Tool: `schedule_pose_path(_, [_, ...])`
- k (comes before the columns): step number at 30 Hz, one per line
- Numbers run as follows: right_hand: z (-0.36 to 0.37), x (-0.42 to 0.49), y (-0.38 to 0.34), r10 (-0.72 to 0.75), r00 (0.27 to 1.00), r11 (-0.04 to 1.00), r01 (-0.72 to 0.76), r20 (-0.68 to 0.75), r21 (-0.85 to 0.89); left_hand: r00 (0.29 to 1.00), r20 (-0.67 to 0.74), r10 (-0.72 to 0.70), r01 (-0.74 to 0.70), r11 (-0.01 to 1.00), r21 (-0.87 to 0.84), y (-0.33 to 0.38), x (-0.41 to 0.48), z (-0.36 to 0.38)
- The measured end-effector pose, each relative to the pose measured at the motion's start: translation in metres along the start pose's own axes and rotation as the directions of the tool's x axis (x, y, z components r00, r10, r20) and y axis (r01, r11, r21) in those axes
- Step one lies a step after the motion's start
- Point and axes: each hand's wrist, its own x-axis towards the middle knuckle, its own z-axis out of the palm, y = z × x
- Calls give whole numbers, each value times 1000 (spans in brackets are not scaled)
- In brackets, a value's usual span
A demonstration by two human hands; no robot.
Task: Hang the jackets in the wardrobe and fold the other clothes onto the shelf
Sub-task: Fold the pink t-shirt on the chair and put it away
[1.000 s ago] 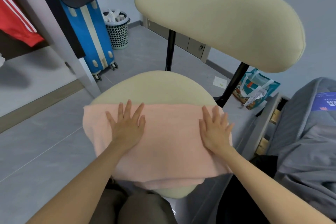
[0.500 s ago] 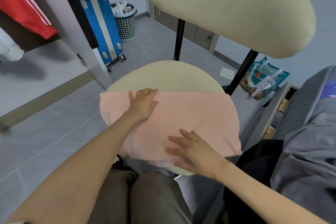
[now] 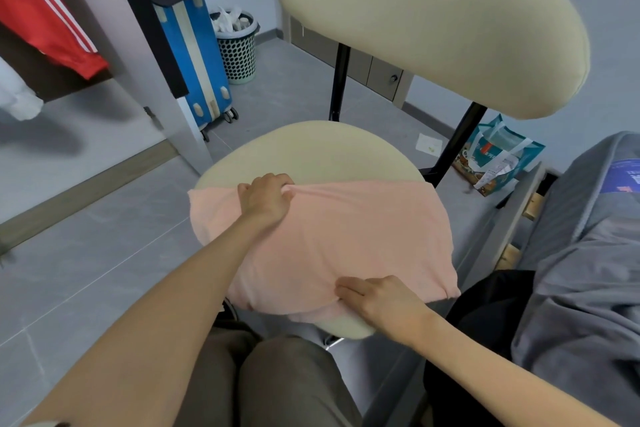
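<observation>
A folded pink garment (image 3: 363, 236) lies across the front of a cream chair seat (image 3: 311, 152). My left hand (image 3: 266, 199) grips its far edge near the left side, fingers curled into the bunched cloth. My right hand (image 3: 377, 298) holds the near edge at the seat's front, fingers tucked at the fold. A red jacket with white stripes (image 3: 45, 17) hangs in the open wardrobe (image 3: 138, 55) at the upper left, with a white garment (image 3: 17, 97) beside it.
The chair's cream backrest (image 3: 433, 24) stands above the seat. A blue suitcase (image 3: 197, 55) and a mesh waste bin (image 3: 237, 45) stand beyond the wardrobe. A printed bag (image 3: 495, 156) lies on the floor. A grey bed cover (image 3: 588, 253) and dark cloth (image 3: 485, 305) fill the right.
Both hands went from lying flat on the pink garment to taking hold of it: the left at the far edge, the right at the near edge. The far edge now bunches.
</observation>
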Motion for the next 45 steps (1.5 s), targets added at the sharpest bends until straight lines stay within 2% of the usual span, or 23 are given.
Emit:
schedule_pose_path(4, [0, -9, 14, 148, 989, 988, -146, -21, 54, 999, 12, -43, 43, 999, -8, -2, -6, -3])
schedule_pose_path(6, [-1, -9, 28, 275, 957, 956, -282, 92, 81, 996, 33, -87, 88, 995, -40, -3, -10, -6])
schedule_pose_path(8, [4, -11, 43, 406, 869, 897, -438, 284, 59, 990, 67, -126, 130, 989, -71, -6, -15, -10])
schedule_pose_path(9, [6, -10, 46, 463, 829, 864, -501, 312, 47, 985, 98, -141, 148, 986, -74, -8, -18, -12])
schedule_pose_path(11, [10, -6, 46, 589, 766, 778, -623, 256, 75, 968, 197, -158, 170, 984, -46, -12, -24, -16])
schedule_pose_path(14, [15, -6, 44, 757, 634, 554, -751, 157, 360, 917, 366, -161, 167, 986, 15, -14, -30, -22])
schedule_pose_path(15, [16, -7, 42, 811, 567, 452, -763, 144, 462, 904, 398, -158, 167, 986, 13, -13, -31, -25])
schedule_pose_path(17, [15, -9, 41, 913, 370, 191, -763, 174, 617, 891, 431, -142, 185, 981, -58, -8, -32, -26])
schedule_pose_path(19, [16, -8, 44, 944, 183, -74, -696, 276, 714, 903, 410, -130, 228, 953, -200, 2, -30, -24])
schedule_pose_path(21, [18, -5, 53, 907, 65, -299, -600, 417, 742, 924, 358, -130, 251, 915, -315, 13, -23, -19])
schedule_pose_path(23, [19, -2, 64, 837, -39, -474, -552, 546, 686, 925, 340, -172, 298, 883, -362, 22, -13, -11])
schedule_pose_path(24, [20, 0, 67, 804, -74, -531, -538, 590, 655, 919, 340, -200, 332, 857, -395, 26, -8, -8])
schedule_pose_path(26, [23, 4, 70, 778, -113, -577, -519, 619, 631, 918, 343, -200, 348, 823, -449, 33, 3, -3])
schedule_pose_path(30, [35, 11, 66, 796, -191, -584, -493, 574, 645, 914, 391, -109, 284, 860, -424, 42, 23, 3])
schedule_pose_path(32, [37, 13, 64, 798, -214, -586, -491, 563, 644, 910, 406, -90, 270, 870, -413, 43, 27, 6])
schedule_pose_path(34, [35, 15, 65, 806, -201, -568, -531, 557, 629, 916, 391, -91, 271, 859, -434, 44, 26, 7])
schedule_pose_path(36, [31, 18, 68, 801, -111, -534, -574, 588, 620, 927, 362, -100, 286, 814, -506, 45, 22, 8])
schedule_pose_path(39, [19, 22, 73, 762, 51, -540, -500, 646, 677, 925, 364, -110, 331, 707, -625, 47, 12, -3])
schedule_pose_path(42, [-2, 19, 76, 792, 165, -468, -455, 588, 757, 927, 352, -129, 354, 611, -709, 46, 4, -28])
schedule_pose_path(45, [-34, 17, 77, 823, 266, -377, -405, 501, 833, 941, 319, -111, 336, 425, -841, 36, -10, -63])
